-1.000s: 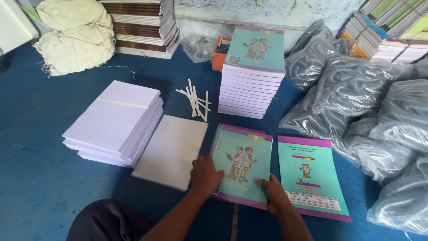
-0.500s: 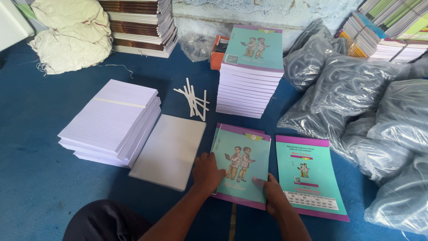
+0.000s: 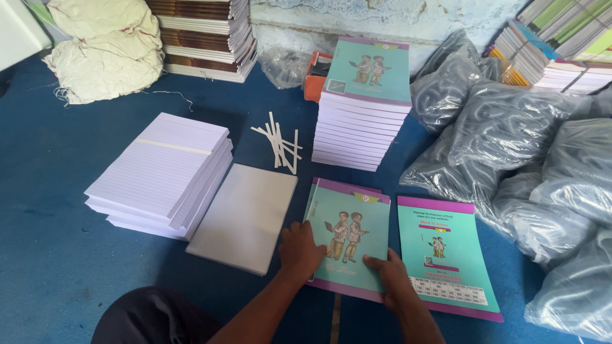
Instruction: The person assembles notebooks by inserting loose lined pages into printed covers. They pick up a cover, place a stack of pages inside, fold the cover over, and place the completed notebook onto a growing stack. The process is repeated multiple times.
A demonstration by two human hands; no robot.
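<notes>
My left hand (image 3: pixel 299 251) and right hand (image 3: pixel 390 274) lie spread flat on the teal notebook cover (image 3: pixel 349 239); uneven pressure could crease it, I think.

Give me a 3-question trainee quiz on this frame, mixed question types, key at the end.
1. True or false: both hands rest on the front cover.
2. Multiple choice: what lies directly left of that cover? A) paper strips B) grey board C) plastic bags
3. Fill in: the loose paper strips lie between the ruled paper stack and the ____ stack.

Key
1. True. The left hand presses the cover's left edge, the right hand its lower right corner.
2. B, the grey board.
3. Notebook: the notebook stack stands right of the strips.
</notes>
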